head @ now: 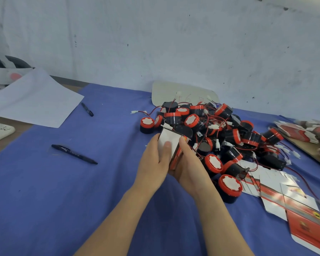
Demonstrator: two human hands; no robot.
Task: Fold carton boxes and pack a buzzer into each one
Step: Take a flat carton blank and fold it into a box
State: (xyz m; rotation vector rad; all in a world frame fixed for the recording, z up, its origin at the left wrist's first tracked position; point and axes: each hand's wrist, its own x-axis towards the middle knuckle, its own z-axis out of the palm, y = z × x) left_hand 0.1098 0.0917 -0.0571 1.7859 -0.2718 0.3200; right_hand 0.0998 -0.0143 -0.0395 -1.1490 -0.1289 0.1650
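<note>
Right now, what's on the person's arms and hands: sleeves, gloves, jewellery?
Nothing worn that shows. The left hand and right hand are bare: no gloves, rings or tape visible. The left forearm and right forearm are bare to the bottom frame edge, with no sleeve, watch or wristband in view.
</note>
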